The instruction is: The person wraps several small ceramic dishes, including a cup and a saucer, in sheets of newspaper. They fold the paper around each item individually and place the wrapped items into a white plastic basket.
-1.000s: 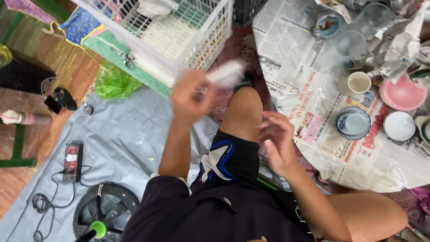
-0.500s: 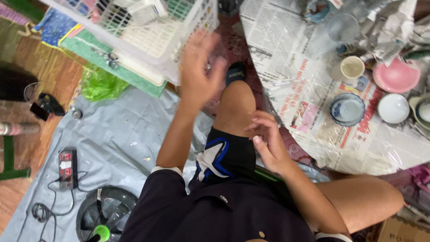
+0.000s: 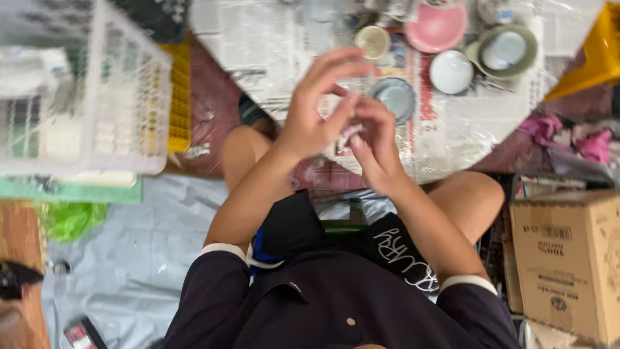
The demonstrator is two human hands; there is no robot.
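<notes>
Small pale object (image 3: 349,136): one | both hands' fingers (image 3: 336,116) pinch it | bowls: four

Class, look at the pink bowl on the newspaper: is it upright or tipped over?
Upright: the pink bowl shows its open inside to the camera, resting on the newspaper.

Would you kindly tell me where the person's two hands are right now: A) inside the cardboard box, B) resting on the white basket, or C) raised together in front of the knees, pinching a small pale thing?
C: the left hand and right hand meet above the knees, fingers closed around a small pale object.
</notes>
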